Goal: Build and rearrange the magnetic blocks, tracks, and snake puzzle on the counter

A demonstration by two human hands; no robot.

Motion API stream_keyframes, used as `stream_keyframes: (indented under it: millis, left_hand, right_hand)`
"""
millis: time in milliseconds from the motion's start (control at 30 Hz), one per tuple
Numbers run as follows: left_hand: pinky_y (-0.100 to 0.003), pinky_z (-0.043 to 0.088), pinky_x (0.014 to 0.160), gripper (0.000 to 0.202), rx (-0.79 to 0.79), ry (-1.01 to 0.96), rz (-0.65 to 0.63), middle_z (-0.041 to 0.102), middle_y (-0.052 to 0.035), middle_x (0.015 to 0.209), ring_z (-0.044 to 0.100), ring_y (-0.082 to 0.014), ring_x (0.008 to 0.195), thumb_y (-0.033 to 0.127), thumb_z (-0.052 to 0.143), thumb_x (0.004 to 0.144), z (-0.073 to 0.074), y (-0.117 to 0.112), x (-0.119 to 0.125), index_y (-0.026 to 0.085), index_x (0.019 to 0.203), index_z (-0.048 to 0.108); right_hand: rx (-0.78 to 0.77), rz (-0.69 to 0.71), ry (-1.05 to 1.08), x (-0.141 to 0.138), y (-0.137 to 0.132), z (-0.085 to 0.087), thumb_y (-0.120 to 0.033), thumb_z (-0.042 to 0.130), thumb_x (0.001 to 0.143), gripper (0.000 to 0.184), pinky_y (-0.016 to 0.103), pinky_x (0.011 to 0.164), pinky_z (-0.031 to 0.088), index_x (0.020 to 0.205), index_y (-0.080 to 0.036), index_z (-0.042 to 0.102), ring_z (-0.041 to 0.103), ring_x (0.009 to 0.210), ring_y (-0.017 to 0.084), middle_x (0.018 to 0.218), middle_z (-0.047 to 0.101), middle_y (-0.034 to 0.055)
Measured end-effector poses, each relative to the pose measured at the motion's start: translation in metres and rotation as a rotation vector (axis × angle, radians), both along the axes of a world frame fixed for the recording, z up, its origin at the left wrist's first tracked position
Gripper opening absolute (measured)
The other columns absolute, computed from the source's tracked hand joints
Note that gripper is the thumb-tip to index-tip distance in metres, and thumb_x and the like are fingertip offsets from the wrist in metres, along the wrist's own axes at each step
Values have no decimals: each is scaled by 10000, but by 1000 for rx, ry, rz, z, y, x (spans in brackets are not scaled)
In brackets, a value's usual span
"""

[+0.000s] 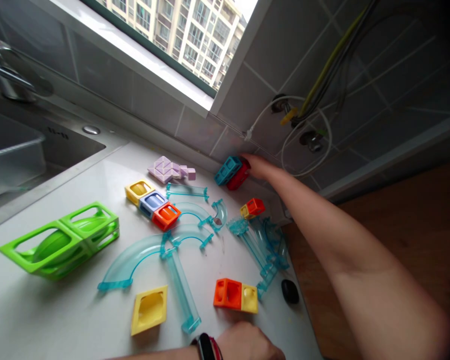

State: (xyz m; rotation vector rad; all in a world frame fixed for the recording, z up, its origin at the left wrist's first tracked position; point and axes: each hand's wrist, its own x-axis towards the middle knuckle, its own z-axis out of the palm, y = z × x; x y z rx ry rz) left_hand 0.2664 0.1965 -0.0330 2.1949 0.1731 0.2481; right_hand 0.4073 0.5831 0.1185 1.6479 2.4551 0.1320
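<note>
My right hand (pixel 252 163) reaches to the back of the counter by the wall. Its fingers, mostly hidden, close around a red toy block (pixel 240 175) beside a teal block (pixel 228 170); whether the two are joined I cannot tell. Low in the view lies my left hand (pixel 249 342), a black band and red cord on its wrist, its fingers out of sight. Just beyond it is an orange-and-yellow block pair (pixel 235 295). A smaller red-and-yellow block pair (pixel 252 207) sits near my right forearm.
Translucent teal track pieces (pixel 182 287) spread across the white counter, with more heaped at the right (pixel 262 250). A green block (pixel 65 240), yellow block (pixel 149 310), three-colour row (pixel 153 202) and lilac pieces (pixel 167 169) lie around. The sink (pixel 71 142) is left; a black object (pixel 290 291) lies near the edge.
</note>
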Motion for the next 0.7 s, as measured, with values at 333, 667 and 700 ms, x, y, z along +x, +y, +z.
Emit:
stream_keyframes:
  millis: [333, 667, 700]
  left_hand:
    - [-196, 231, 364, 110, -9, -20, -5, 724, 13, 670, 649, -135, 532, 306, 681, 900, -8, -2, 4, 268, 965, 762]
    - [-202, 241, 365, 152, 9, -2, -16, 740, 10, 691, 662, -143, 558, 299, 689, 892, -3, 0, 1, 290, 1019, 771]
    - [-204, 243, 365, 166, 12, 10, -20, 747, 6, 705, 665, -148, 566, 301, 681, 898, -2, 0, 1, 293, 1038, 769]
  right_hand:
    - [-73, 19, -26, -6, 10, 3, -207, 856, 722, 676, 365, 922, 539, 1354, -205, 617, 701, 1086, 302, 1257, 726, 118]
    - [-67, 14, -8, -10, -1, -1, -385, 863, 735, 655, 322, 919, 525, 1314, -207, 612, 688, 1103, 265, 1263, 720, 95]
    - [-51, 4, -11, -11, 0, -1, -406, 848, 751, 602, 330, 906, 527, 1275, -198, 635, 693, 1079, 274, 1231, 730, 104]
